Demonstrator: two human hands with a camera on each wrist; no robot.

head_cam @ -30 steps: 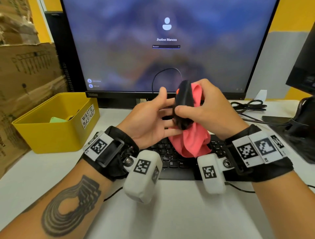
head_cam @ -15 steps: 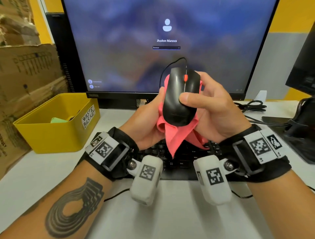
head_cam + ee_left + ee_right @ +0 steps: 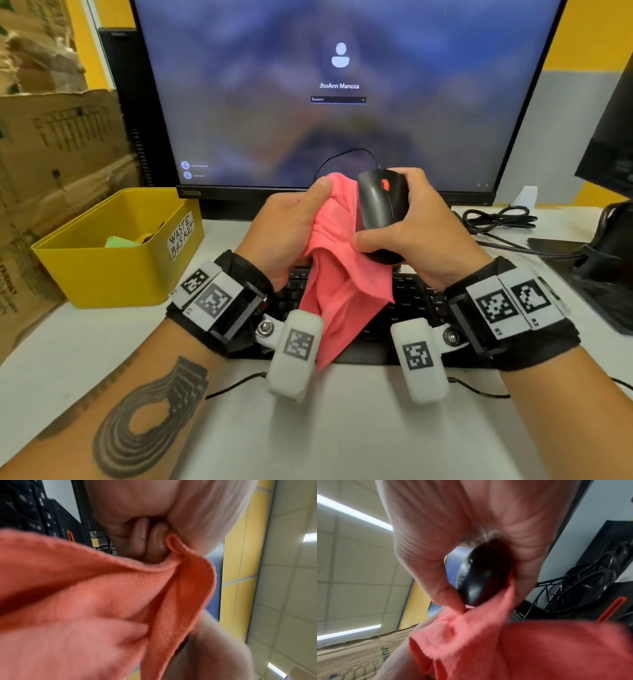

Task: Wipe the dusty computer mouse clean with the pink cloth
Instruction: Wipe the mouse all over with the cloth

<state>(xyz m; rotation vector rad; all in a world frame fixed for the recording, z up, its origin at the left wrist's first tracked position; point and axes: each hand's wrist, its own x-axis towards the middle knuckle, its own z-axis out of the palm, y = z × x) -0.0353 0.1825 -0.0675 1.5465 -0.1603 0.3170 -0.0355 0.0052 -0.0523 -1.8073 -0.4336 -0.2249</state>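
Head view: yellow waste basket (image 3: pixel 102 270) at far left holds green scraps. My left hand (image 3: pixel 284 229) bunches the pink cloth (image 3: pixel 337 274); my right hand (image 3: pixel 418 236) clasps the black mouse (image 3: pixel 382 202) above the keyboard (image 3: pixel 411 301).

Left wrist: fingers (image 3: pixel 140 540) curl into cloth (image 3: pixel 85 588).

Right wrist: thumb and fingers pinch the mouse (image 3: pixel 481 577), cloth (image 3: pixel 505 649) touching beneath.
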